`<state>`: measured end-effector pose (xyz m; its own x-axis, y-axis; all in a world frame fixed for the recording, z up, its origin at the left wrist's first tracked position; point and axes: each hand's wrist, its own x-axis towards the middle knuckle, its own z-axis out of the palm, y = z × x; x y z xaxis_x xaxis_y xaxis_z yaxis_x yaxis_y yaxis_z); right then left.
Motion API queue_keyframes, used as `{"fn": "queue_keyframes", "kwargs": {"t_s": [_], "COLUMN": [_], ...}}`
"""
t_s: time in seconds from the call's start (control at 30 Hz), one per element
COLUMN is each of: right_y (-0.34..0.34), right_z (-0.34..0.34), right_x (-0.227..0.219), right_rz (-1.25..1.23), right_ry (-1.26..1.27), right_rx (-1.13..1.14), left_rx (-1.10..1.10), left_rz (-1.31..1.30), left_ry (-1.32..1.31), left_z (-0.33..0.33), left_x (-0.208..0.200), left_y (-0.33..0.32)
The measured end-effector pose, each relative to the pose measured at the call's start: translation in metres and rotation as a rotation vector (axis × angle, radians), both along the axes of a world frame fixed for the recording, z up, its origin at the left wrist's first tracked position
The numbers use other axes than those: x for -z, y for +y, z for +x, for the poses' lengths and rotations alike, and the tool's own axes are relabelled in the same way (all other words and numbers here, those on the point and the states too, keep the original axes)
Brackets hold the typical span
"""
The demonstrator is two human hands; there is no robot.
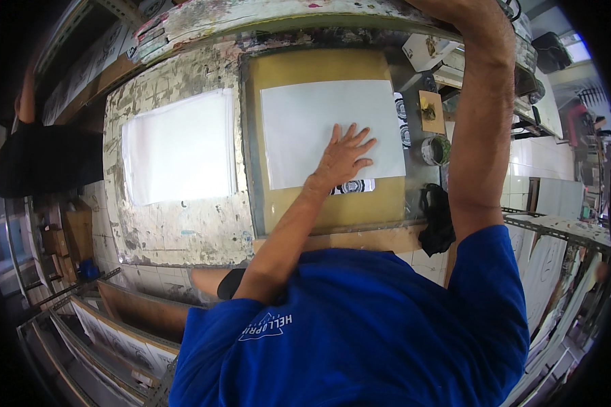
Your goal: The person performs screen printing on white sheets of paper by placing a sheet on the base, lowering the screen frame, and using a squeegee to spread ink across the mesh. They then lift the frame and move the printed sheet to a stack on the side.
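Note:
My left hand [347,156] lies flat on a large white sheet [299,136], fingers spread. Beneath that sheet is a yellowish-tan panel in a dark frame [292,207]. Black-and-white printed pieces [357,186] peek out under the sheet's near edge and along its right side. My right arm stretches far up and to the right; only the wrist and part of my right hand [448,8] show at the top edge. Its fingers are out of the picture, so what it touches is hidden. Left of the frame, more white sheets [176,149] rest on a paint-worn tabletop [183,234].
A round tin [435,151], a small wooden board [431,112] and a bunched black cloth [436,218] sit right of the panel. A paint-stained ledge [251,17] crosses the far side. Another person in dark clothing [47,159] stands at the left. Racks [108,332] flank me.

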<state>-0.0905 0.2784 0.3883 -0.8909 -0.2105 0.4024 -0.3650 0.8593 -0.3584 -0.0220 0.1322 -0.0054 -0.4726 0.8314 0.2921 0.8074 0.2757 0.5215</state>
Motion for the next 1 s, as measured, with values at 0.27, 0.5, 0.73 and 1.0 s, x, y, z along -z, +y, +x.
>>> {"fn": "queue_keyframes", "kwargs": {"t_s": [0.27,0.5,0.73,1.0], "right_y": [-0.026,-0.045,-0.007,0.044], "right_z": [0.069,0.139,0.048,-0.126], "right_x": [0.055,0.152,0.247,0.303], "right_rz": [0.066,0.029,-0.115,0.031], "right_ry": [0.002,0.014,-0.008,0.102], "right_rx": [0.096,0.021,0.069,0.071], "left_rx": [-0.409,-0.77,-0.817,-0.799], "left_rz": [1.356,0.957,0.605,0.654], "left_ry": [-0.648,-0.861,-0.584,-0.646], "left_z": [-0.009,0.055,0.101,0.103], "left_x": [-0.136,-0.096,0.047,0.033], "left_y": [-0.098,-0.164,-0.199,-0.193]}}
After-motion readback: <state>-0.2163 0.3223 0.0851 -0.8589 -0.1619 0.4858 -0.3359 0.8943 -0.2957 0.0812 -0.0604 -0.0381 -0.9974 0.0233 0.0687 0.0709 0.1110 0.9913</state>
